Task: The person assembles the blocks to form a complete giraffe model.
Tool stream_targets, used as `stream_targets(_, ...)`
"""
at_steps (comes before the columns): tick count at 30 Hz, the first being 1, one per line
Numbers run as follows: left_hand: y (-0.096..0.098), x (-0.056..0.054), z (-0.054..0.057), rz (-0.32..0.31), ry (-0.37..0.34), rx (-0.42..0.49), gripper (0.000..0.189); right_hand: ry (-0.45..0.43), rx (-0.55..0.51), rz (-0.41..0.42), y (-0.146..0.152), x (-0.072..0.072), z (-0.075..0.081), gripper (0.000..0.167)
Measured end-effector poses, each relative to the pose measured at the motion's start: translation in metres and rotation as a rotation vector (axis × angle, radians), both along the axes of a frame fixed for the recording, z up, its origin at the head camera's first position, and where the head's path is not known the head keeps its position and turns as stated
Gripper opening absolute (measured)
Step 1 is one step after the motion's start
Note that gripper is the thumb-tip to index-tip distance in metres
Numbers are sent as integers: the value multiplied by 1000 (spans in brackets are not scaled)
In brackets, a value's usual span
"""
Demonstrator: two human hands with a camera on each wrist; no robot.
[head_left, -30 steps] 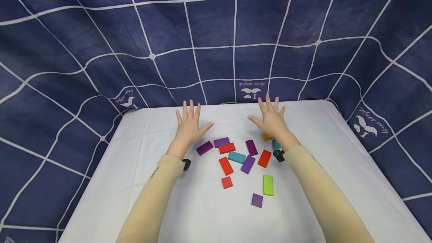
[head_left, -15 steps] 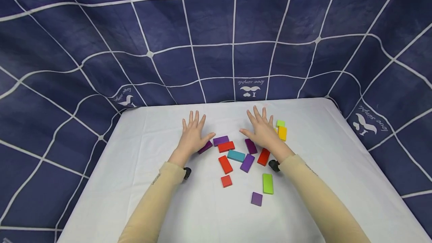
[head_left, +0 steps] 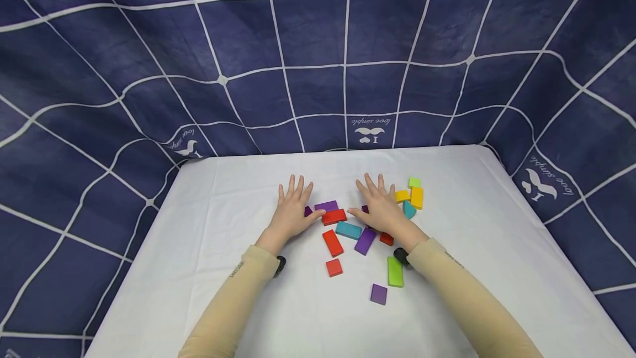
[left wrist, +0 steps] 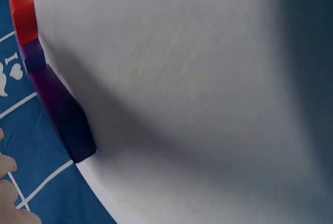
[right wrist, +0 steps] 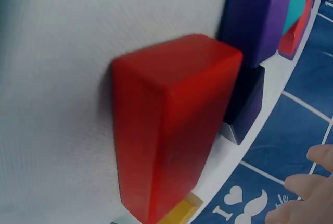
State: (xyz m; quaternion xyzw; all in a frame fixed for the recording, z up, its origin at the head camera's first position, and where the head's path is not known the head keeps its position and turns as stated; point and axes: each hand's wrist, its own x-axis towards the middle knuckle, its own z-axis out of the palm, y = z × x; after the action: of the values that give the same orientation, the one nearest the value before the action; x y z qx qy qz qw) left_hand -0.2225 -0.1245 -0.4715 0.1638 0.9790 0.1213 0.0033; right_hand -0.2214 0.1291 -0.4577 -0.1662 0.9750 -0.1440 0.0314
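Fingers spread, my left hand (head_left: 292,215) is over the left side of a scatter of coloured blocks and holds nothing. It partly hides a dark purple block (left wrist: 62,112), and its thumb tip lies at a red block (head_left: 334,216); touching, I cannot tell. My right hand (head_left: 383,211) spreads likewise over the right side. It covers most of another dark purple block, and its wrist partly hides a red block (right wrist: 171,114). Between the hands lie a teal block (head_left: 349,230) and a purple block (head_left: 365,241). In both wrist views only some fingers show at the edge.
Right of the right hand are yellow blocks (head_left: 416,198), a teal piece (head_left: 409,210) and a small light green block (head_left: 414,182). Nearer me lie a green block (head_left: 395,272) and a purple square (head_left: 379,294). A blue checked curtain (head_left: 318,93) stands behind the white table (head_left: 238,181).
Both hands have drawn back toward me and closer together, fingers still spread. The yellow, teal and light green blocks on the right have come into view. The blocks appear unmoved.
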Motion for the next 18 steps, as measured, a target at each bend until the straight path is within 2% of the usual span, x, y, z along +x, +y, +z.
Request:
stream_targets(7, 5, 2, -5, -44, -16, 11, 77, -13, -6, 44, -5, 3, -7, 79)
stream_targets(11, 7, 1, -8, -56, -40, 5, 63, -42, -24, 76, -11, 2, -8, 72)
stream_targets(18, 13, -1, -11, -71, -88, 31, 47, -56, -20, 188, -24, 0, -8, 48)
